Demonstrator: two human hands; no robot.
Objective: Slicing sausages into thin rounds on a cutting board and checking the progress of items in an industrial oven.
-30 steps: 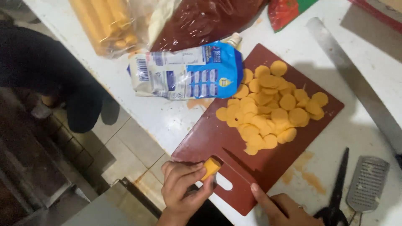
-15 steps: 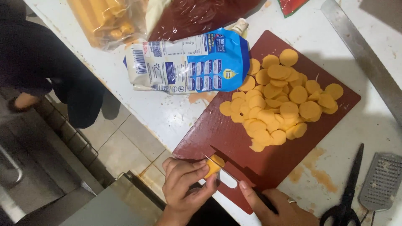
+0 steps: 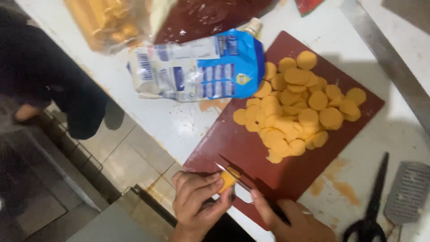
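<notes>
My left hand [image 3: 195, 200] pinches a short orange stub [image 3: 227, 179] against the near corner of a dark red cutting board [image 3: 251, 152]. My right hand [image 3: 293, 219] grips a knife [image 3: 239, 180] whose blade rests on that stub, right beside my left fingertips. A heap of round orange slices [image 3: 298, 107] covers the middle and far part of the board.
A blue and white pouch [image 3: 197, 71] lies on the white counter [image 3: 174, 121] left of the slices. Behind it are a bag of orange sticks [image 3: 105, 22] and a dark red bag [image 3: 206, 15]. Black scissors [image 3: 371, 210] and a small metal grater [image 3: 410, 192] lie at the right. Tiled floor [image 3: 130, 157] lies below the counter edge.
The view has shifted a little. The orange stub has become shorter and the knife blade has moved onto it, closer to my left fingertips.
</notes>
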